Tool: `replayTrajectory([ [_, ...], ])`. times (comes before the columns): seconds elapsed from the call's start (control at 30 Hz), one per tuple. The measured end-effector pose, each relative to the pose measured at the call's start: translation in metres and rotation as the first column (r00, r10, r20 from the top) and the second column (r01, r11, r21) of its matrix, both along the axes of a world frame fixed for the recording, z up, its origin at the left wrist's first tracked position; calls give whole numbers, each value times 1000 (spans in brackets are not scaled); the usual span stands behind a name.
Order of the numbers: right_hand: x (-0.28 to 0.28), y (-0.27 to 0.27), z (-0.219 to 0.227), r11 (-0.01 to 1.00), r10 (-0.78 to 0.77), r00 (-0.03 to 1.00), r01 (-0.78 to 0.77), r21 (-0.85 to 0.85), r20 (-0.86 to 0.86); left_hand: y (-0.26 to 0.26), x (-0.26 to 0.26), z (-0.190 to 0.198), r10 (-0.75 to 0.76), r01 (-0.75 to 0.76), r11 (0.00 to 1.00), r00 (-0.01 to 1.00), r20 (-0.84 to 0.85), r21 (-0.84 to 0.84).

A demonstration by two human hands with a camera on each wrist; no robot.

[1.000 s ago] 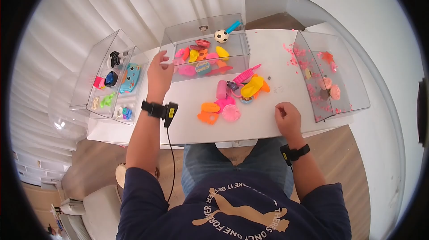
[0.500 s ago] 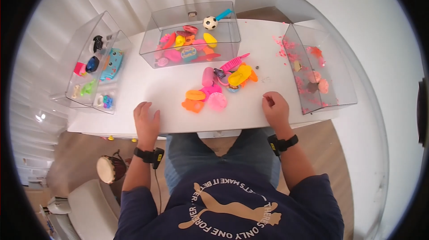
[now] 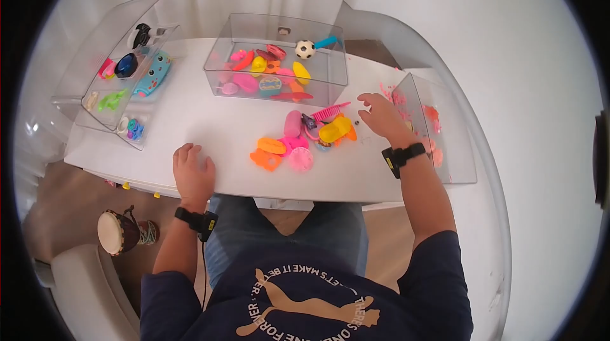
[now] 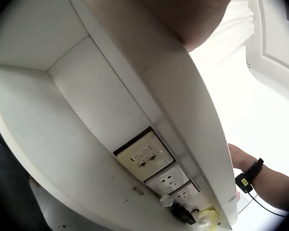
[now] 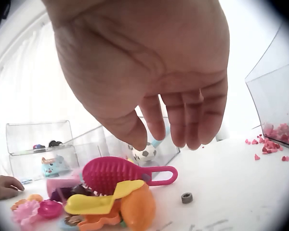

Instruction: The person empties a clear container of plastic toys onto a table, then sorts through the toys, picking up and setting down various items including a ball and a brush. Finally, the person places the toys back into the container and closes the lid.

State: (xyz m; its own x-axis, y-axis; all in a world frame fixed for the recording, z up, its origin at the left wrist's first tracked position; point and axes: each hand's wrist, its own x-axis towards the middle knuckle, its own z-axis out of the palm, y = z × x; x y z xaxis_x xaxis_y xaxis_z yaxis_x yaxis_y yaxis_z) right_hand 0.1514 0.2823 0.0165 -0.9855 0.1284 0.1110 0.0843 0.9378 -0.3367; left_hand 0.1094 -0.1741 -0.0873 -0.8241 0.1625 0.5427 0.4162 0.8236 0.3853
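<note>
My right hand (image 3: 381, 115) hovers over the white table, just right of a pile of plastic toys, its fingers extended and nothing held. Beneath it in the right wrist view lie a pink toy hairbrush (image 5: 115, 175) and a small grey ring (image 5: 187, 198). A yellow toy (image 3: 335, 129), a pink cylinder (image 3: 293, 123), a scalloped pink disc (image 3: 301, 159) and an orange piece (image 3: 265, 160) make up much of the pile. My left hand (image 3: 192, 172) rests near the table's front edge, fingers relaxed, holding nothing.
A clear bin (image 3: 213, 87) full of colourful toys and a small soccer ball (image 3: 305, 49) stands at the back. Another clear box (image 3: 460, 118) with pink bits is at right. At left, a divided clear box (image 3: 136, 145) holds a blue toy (image 3: 152, 75). Below the tabletop are sockets (image 4: 168, 180).
My left hand came back from beside the back bin to the front left of the table. My right hand then moved forward past the pile's right side, and its fingers uncurled.
</note>
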Motion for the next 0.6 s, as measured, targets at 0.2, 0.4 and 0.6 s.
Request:
replayTrajectory([
  [0.2,-55,11,-28,985,53,998,-58,164,36,-2,1,2,-24,23,999,1000,20,42],
  [0.4,-57,4,-30,980,83,996,-88,180,32,-1,2,6,-32,31,997,999,8,67],
  [0.6,-49,8,-37,968,106,994,-102,229,-4,-1,2,3,-25,25,999,1000,-6,37],
])
